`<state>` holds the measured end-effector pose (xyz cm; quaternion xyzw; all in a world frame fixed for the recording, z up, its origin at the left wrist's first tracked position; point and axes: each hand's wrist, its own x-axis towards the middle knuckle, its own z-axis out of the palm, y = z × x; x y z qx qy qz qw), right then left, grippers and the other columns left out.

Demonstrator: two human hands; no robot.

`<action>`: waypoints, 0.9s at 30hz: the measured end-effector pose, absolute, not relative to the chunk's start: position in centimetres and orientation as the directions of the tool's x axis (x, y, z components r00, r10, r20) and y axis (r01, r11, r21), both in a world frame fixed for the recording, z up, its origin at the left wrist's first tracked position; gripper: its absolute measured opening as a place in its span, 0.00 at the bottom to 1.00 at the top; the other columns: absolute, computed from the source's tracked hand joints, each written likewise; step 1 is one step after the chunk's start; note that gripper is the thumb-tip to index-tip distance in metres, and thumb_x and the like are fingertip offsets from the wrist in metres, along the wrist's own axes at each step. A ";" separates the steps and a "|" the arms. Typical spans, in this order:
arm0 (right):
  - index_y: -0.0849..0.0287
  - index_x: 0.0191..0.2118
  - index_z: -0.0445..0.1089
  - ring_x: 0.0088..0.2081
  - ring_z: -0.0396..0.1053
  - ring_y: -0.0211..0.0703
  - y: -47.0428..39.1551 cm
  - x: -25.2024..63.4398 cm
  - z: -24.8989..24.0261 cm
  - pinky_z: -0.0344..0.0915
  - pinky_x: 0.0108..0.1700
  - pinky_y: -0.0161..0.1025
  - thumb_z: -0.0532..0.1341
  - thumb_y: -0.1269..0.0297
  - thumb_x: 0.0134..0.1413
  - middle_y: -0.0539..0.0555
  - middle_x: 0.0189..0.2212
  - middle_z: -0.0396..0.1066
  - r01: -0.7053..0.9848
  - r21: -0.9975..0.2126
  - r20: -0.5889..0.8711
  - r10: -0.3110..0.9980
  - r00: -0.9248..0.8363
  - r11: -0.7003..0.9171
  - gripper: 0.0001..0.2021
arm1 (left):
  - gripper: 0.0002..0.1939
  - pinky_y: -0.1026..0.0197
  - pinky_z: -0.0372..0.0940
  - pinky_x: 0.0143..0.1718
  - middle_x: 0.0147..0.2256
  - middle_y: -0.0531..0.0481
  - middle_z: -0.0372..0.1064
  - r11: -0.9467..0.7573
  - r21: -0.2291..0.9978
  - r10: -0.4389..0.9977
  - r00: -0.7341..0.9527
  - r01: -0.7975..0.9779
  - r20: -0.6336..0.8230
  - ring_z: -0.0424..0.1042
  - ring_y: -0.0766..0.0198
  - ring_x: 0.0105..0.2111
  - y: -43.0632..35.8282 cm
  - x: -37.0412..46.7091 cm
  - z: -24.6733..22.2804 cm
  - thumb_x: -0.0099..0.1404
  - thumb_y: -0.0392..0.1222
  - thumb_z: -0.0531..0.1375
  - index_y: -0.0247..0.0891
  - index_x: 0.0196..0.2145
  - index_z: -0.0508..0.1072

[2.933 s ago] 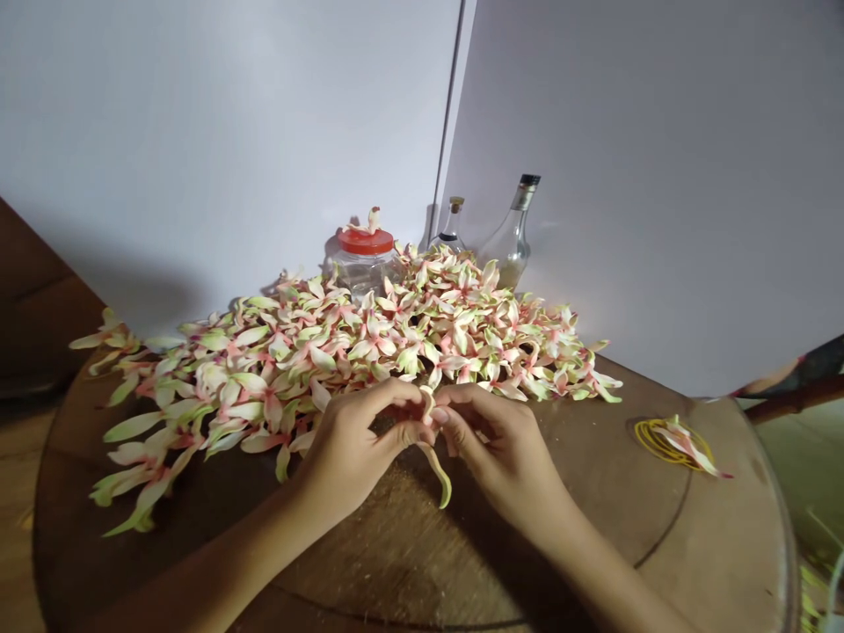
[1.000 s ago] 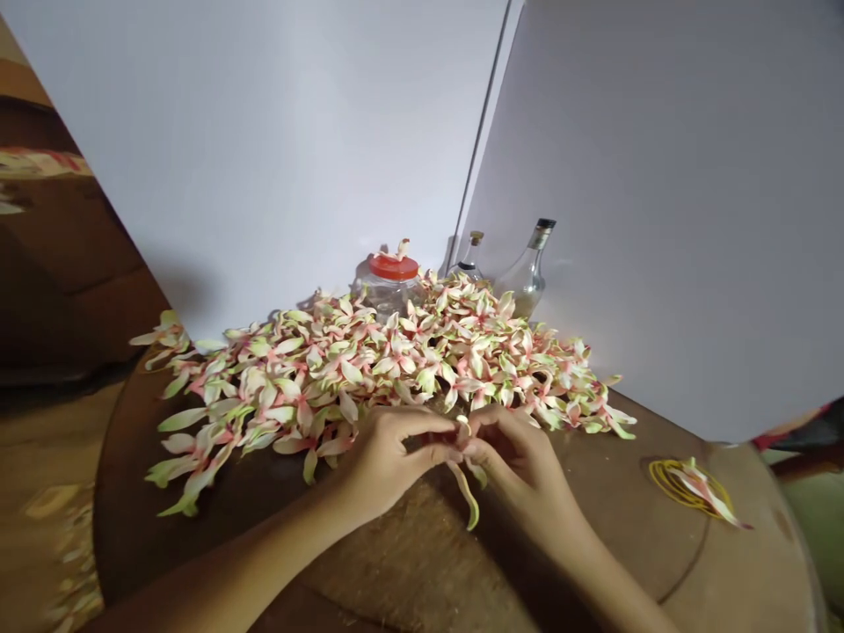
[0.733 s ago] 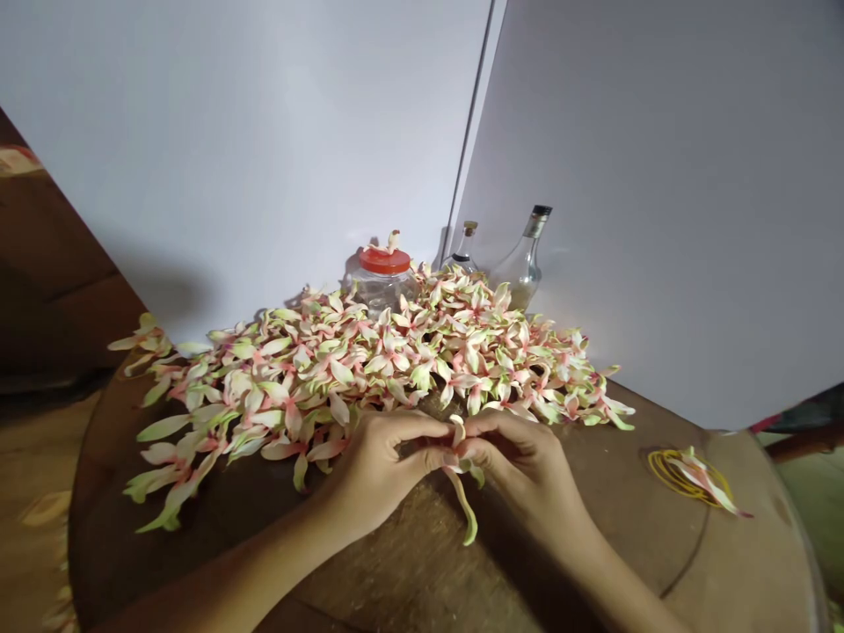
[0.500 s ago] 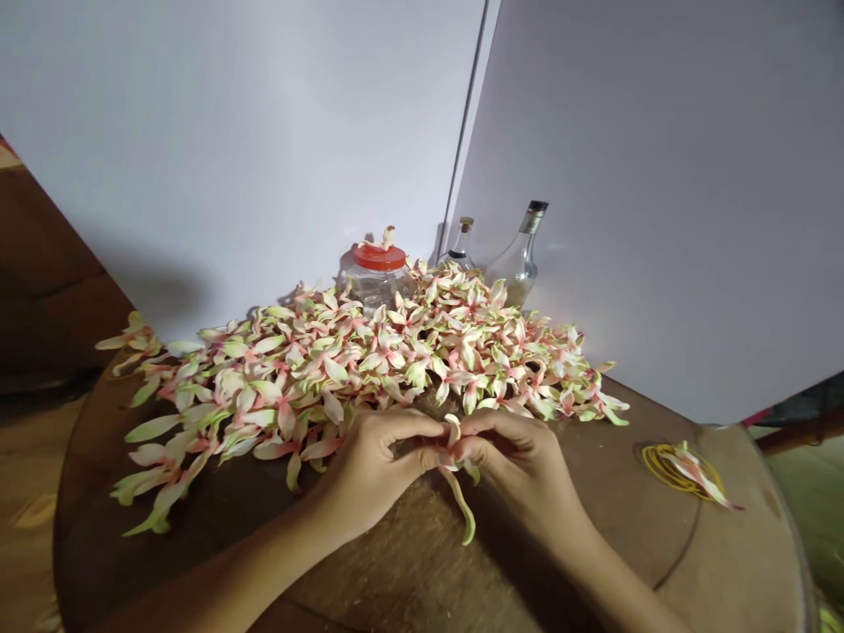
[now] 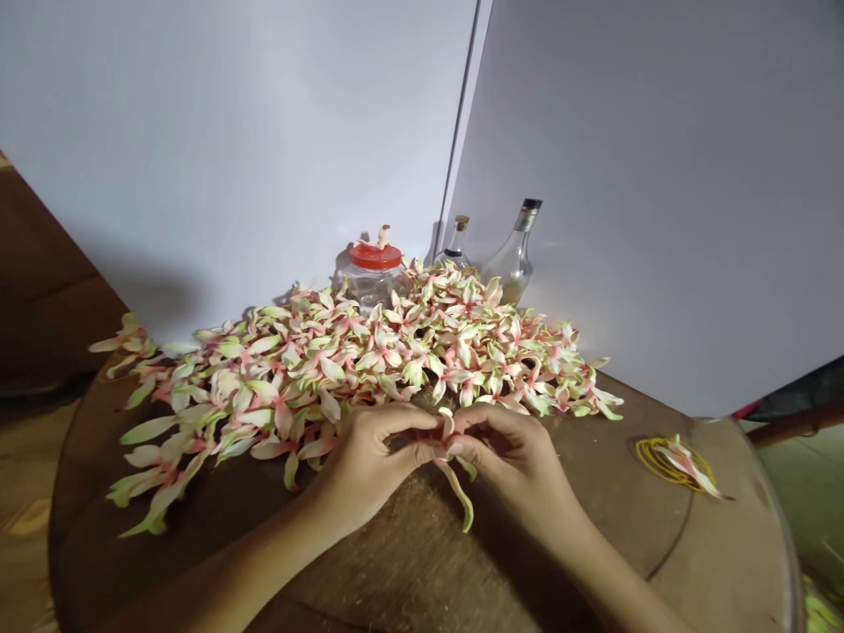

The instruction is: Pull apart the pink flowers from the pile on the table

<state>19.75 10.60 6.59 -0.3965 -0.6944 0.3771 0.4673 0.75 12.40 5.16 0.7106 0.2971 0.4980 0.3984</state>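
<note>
Between my two hands is one pale flower (image 5: 456, 494) with pink and green tints, a long petal hanging down from the fingers. My left hand (image 5: 375, 457) pinches it from the left with thumb and forefinger. From the right, my right hand (image 5: 511, 453) pinches the same flower, its fingertips touching or nearly touching the left ones. The flower's middle is hidden by the fingers. Just beyond the hands spreads a large heap of similar flowers (image 5: 382, 352), white, pink and green.
A round brown table (image 5: 422, 571) carries everything. Behind the heap stand a red-lidded clear jar (image 5: 374, 257) with a flower on top, a small corked bottle (image 5: 456, 246) and a dark-capped glass bottle (image 5: 518, 255). Yellow bands (image 5: 659, 462) lie at right under a single flower (image 5: 689, 466). Pale panels (image 5: 264, 132) rise behind.
The whole view has shifted slightly, so things sit a little further left. Both hands keep their pinch on the flower, with only a slight shift of the right fingers.
</note>
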 end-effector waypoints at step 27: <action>0.57 0.38 0.75 0.32 0.71 0.36 10.0 19.9 7.2 0.66 0.36 0.33 0.61 0.64 0.65 0.50 0.31 0.75 0.354 -0.809 0.373 0.876 -0.307 0.469 0.06 | 0.03 0.67 0.67 0.35 0.33 0.51 0.78 -0.481 0.874 0.829 0.359 0.071 0.428 0.75 0.67 0.32 12.6 0.6 5.2 0.64 0.37 0.66 0.39 0.36 0.81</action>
